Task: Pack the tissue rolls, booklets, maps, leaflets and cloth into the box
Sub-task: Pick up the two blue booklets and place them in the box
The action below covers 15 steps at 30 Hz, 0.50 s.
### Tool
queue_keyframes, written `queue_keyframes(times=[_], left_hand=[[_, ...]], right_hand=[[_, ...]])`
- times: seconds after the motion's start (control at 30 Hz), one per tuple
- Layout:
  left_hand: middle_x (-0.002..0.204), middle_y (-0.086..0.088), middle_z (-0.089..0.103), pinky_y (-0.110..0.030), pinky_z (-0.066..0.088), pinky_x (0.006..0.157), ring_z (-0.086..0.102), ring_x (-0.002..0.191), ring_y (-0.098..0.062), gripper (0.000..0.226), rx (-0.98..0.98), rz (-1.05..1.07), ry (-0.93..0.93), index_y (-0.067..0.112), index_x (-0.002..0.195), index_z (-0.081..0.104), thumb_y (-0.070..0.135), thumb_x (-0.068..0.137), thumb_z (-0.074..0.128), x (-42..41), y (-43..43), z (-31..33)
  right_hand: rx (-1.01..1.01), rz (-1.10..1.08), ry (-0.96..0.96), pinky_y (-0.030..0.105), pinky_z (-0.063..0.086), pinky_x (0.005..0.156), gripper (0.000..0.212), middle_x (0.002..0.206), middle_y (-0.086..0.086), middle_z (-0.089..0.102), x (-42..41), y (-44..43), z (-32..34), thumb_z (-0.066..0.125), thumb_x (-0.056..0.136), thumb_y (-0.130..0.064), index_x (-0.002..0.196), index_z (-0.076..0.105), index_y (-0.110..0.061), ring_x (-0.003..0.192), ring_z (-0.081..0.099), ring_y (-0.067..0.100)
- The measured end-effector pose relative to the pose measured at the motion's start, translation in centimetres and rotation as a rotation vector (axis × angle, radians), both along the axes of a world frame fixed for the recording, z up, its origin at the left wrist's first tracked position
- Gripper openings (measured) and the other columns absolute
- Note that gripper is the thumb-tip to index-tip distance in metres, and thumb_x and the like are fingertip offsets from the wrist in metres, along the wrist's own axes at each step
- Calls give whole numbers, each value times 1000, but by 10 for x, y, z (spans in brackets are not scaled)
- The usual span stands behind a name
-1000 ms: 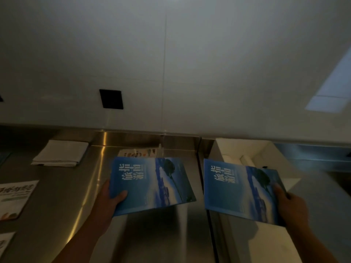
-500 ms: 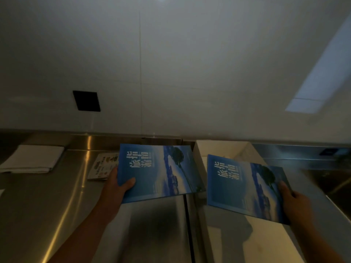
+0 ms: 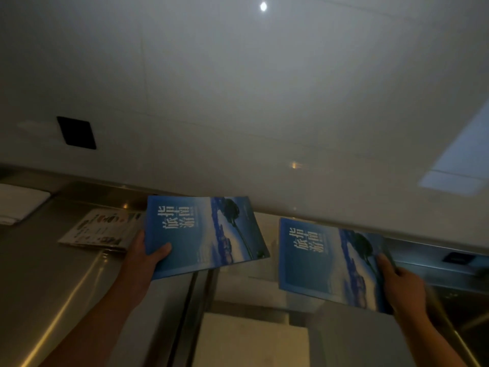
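My left hand [image 3: 144, 263] grips a blue booklet [image 3: 203, 234] with white characters by its left edge, thumb on the cover, held above the steel counter. A second, identical blue booklet [image 3: 328, 263] is held by my right hand [image 3: 399, 284] at its right edge, over the white box [image 3: 251, 337] at the bottom centre. The box's inside is hard to see in the dim light. A printed leaflet [image 3: 98, 231] lies on the counter just left of my left hand. A folded white cloth [image 3: 18, 202] rests at the far left edge.
The steel counter [image 3: 47, 287] stretches left, with a seam [image 3: 190, 300] beside the box. A pale wall with a black square plate [image 3: 76, 132] rises behind. A steel ledge [image 3: 436, 258] runs at the right.
The view has swung to the right, so the cloth and leaflet sit further left. Both booklets have moved a little further forward, still held in the same grips.
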<state>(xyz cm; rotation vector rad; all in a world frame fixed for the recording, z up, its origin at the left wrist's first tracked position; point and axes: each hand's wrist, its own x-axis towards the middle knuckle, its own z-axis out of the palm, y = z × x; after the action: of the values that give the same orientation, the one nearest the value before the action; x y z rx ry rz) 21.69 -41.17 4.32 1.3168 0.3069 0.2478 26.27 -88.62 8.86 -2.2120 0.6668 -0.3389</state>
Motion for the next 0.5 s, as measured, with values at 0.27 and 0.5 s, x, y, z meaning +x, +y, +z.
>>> queue_keyframes(times=[0.27,0.5], left_hand=[[128,-21,54,-44,49,88,56,112,-36,56,140,-101,67,5,136,38,-10,85,56,42,-82,12],[128,-18,53,-49,47,95,54,115,-35,56,121,-229,198,8,136,36,-10,86,55,90,-150,-4]], right_hand=[[70,-48,-14,31,42,55,56,68,15,57,34,-52,8,48,88,-56,75,59,-2,59,53,26],[214,-75,-6,47,55,71,56,85,23,64,40,-68,18,50,83,-64,85,61,-9,74,64,36]])
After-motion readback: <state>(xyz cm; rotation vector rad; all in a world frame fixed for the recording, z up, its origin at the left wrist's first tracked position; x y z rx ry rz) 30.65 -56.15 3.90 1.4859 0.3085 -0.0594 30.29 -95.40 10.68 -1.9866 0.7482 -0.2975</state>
